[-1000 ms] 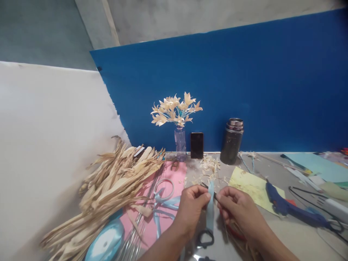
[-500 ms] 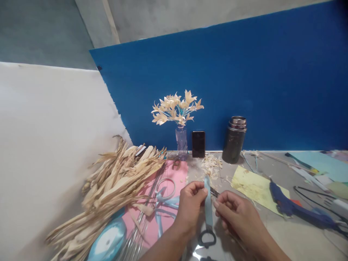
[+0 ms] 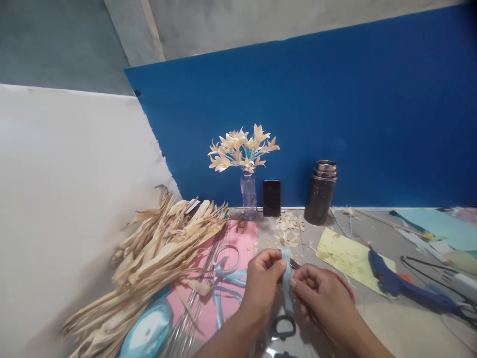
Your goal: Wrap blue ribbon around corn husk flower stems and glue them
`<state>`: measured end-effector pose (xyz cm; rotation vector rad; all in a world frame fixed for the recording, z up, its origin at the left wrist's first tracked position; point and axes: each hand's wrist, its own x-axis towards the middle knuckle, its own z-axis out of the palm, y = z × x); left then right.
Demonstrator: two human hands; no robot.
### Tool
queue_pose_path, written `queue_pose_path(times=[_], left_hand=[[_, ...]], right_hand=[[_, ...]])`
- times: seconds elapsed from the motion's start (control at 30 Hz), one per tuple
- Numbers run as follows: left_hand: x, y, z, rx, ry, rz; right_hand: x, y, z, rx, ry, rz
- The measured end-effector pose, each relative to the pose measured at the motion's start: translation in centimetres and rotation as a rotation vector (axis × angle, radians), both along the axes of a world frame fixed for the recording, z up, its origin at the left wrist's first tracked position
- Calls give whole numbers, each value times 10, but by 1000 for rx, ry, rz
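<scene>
Along the left end of the worktop (image 3: 387,323) lies a heap of dry husks (image 3: 167,248), with a blue ribbon spool (image 3: 147,330) against its lower edge. Next to them, a bundle of thin wires (image 3: 188,318) crosses a pink sheet (image 3: 246,238), where a pale ring (image 3: 239,258) sits among loose blue ribbon. Behind, pale flowers (image 3: 238,146) stand in a clear vase (image 3: 248,196).

Near the middle, my left hand (image 3: 263,278) pinches a light blue ribbon strip (image 3: 286,291) between thumb and forefinger; the strip hangs down towards a black loop handle (image 3: 283,327). Beyond it, a phone (image 3: 272,198) leans upright, with pale scraps (image 3: 288,222) scattered in front. My right hand (image 3: 318,288) is curled around red-handled scissors (image 3: 349,288), mostly hidden by it, its fingertips at the strip's right edge; I cannot tell whether they grip the ribbon.

Farther right come an uncapped dark bottle (image 3: 320,196), a yellow sheet (image 3: 345,251), a blue glue gun (image 3: 404,288) and a light blue sheet (image 3: 443,228).
</scene>
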<state>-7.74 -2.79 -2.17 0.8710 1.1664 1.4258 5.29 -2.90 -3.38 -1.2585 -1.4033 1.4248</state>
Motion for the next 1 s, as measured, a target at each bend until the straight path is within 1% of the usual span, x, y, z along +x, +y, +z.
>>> queue_pose_path(times=[0.2,0.4,0.47,0.53,0.63,0.7,0.83,0.9,1.0], left_hand=[[0,0,-4,-4,-46,-5],[2,0,-2,8,-68,54],[2,0,-1,-4,-93,49],[2,-1,1,-18,-146,24],[3,-3,3,-33,-216,-37],[4,-4,4,-31,-245,-85],[7,-5,3,-32,-262,-154],[8,-5,2,-42,-235,-162],[8,-6,0,-37,-163,-153]], right_hand=[[0,1,-2,-10,-14,-14],[-4,-2,6,-17,-41,44],[-4,-3,8,-8,-55,58],[0,-1,9,29,-69,29],[9,6,11,157,-95,-88],[15,11,15,204,-80,-147],[20,17,20,127,18,-177],[20,18,21,101,51,-180],[21,18,22,104,65,-165]])
